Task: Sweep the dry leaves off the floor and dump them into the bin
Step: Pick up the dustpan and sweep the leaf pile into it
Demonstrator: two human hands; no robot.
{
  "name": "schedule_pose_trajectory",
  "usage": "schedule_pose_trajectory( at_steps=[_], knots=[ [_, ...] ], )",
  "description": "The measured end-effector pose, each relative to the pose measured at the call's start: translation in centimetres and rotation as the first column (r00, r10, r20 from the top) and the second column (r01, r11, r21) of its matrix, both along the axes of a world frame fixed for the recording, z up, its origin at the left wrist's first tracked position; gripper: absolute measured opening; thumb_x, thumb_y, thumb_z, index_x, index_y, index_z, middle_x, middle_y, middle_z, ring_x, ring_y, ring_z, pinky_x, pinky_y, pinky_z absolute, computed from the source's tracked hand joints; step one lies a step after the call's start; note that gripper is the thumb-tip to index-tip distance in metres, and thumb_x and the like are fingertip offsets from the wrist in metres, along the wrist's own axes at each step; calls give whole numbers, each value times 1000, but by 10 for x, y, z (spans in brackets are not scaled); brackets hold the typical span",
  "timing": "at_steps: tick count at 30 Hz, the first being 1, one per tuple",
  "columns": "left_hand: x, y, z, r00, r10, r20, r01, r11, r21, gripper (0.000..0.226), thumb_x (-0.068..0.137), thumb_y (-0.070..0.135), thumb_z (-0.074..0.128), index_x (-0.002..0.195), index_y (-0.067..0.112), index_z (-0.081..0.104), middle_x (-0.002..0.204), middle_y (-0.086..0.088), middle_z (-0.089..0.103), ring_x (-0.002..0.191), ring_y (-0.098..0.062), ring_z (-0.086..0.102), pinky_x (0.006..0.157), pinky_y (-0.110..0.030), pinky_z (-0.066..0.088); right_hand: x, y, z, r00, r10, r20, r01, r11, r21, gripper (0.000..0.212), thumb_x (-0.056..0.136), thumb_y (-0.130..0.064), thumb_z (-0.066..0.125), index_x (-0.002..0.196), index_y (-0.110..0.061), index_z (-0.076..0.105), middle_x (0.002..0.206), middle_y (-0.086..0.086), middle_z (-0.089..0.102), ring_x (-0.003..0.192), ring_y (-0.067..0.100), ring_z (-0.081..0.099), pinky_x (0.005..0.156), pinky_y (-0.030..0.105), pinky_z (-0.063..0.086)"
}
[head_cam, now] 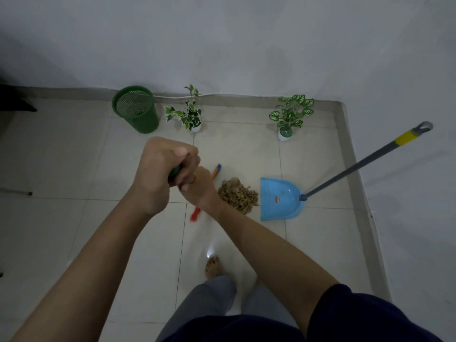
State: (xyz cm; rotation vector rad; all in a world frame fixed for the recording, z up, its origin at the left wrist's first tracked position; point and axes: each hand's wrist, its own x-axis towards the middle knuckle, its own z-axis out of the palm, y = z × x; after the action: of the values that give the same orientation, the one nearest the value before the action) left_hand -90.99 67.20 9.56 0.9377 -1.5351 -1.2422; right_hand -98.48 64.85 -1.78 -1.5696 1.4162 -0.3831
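Gripping the broom handle (175,172) stacked, both hands (170,169) drive dry leaves (238,195) toward the dustpan (280,198) (mouth facing the pile).

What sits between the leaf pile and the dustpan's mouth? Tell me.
Nothing: in the head view the leaf pile lies right beside the open mouth of the blue dustpan, with only a thin strip of bare floor tile showing between them.

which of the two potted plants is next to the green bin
The ivy-like plant with white-edged, pointed leaves stands right beside the green bin. The other plant, with rounder striped leaves, stands apart near the corner.
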Motion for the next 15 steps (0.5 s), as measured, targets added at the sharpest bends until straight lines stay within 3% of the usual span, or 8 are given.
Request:
schedule_pose_trajectory(
  at_steps=[2,4,7,10,13,15],
  knots=[
    [-1,8,2,998,57,-17,-57,998,-27,36,79,31,31,45,20,34,37,2,32,35,-12,31,47,-18,29,2,0,8,996,86,8,-86,996,5,38,93,-19,47,57,-6,44,64,10,56,74,26,55,59,21,34],
    [-6,15,-4,993,116,-8,-116,993,-25,39,79,32,33,42,16,32,37,0,29,35,-10,32,47,-17,28,1,4,7,988,153,31,-155,987,49,36,91,-25,50,61,-6,47,71,11,57,78,26,58,65,28,38],
    [-20,28,-18,980,201,-5,-201,979,20,38,78,33,35,42,22,35,38,9,31,35,-7,33,45,-16,27,-9,15,-9,977,210,30,-212,971,113,37,86,-25,53,52,-17,41,61,2,51,66,19,54,56,23,37],
    [-35,44,-34,965,259,-48,-255,965,62,37,78,32,35,43,19,34,40,16,34,35,-9,32,45,-17,26,-30,27,-24,972,236,-3,-231,954,190,37,86,-21,50,51,-15,39,55,-1,44,51,10,42,47,22,31],
    [-56,60,-49,962,264,-66,-257,962,94,36,78,32,35,43,26,39,40,17,37,36,-14,31,44,-25,23,-56,38,-42,967,251,-35,-238,948,212,40,86,-15,51,48,-16,38,52,-2,42,51,11,40,48,23,30],
    [-73,68,-56,962,260,-84,-252,963,98,34,77,31,36,43,31,41,40,17,38,36,-13,32,45,-24,23,-75,44,-48,970,240,-42,-226,951,211,39,85,-12,51,49,-16,38,54,-2,42,58,14,43,50,22,31]
  ],
)
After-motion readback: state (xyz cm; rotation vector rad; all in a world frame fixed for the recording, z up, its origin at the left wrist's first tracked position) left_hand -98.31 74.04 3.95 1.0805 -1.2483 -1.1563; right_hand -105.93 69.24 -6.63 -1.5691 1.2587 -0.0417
